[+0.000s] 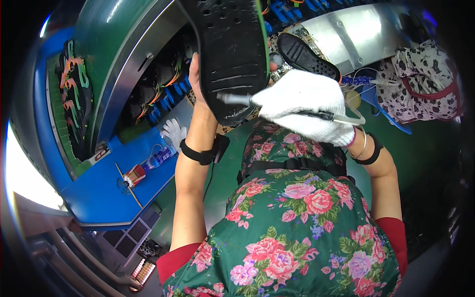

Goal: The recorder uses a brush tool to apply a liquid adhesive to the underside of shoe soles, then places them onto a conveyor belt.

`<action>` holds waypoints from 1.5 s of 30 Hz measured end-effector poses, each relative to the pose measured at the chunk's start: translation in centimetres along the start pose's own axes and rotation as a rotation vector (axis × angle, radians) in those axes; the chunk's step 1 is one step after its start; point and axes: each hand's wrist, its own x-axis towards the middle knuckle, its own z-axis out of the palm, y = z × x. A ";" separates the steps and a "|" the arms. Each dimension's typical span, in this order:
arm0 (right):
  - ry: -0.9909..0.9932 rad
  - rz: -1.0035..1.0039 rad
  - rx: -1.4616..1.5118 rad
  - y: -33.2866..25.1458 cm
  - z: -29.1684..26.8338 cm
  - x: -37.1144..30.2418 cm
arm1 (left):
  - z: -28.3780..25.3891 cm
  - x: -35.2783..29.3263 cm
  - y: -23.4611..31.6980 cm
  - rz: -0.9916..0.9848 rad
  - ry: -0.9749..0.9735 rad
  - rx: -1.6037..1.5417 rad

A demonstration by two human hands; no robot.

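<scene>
My left hand [196, 81], bare with a black wrist strap, holds up a black shoe sole [231, 54] close to the camera, its underside facing me. My right hand [303, 105] wears a white glove and grips a thin metal tool [233, 99] whose tip touches the lower part of the sole. A second black sole [307, 57] lies on the bench just beyond my gloved hand. My green floral apron fills the lower middle of the view.
A green curved machine housing [126, 54] stands at upper left with racks of dark shoe parts inside. A blue shelf [106, 190] holds a plastic bottle [159, 158], a small red item and a white glove [174, 132]. A patterned cloth [423, 81] lies at upper right.
</scene>
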 end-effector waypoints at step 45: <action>0.336 0.485 0.565 0.6 -0.1 1.7 | 1.4 -8.9 17.7 0.586 -0.252 -0.113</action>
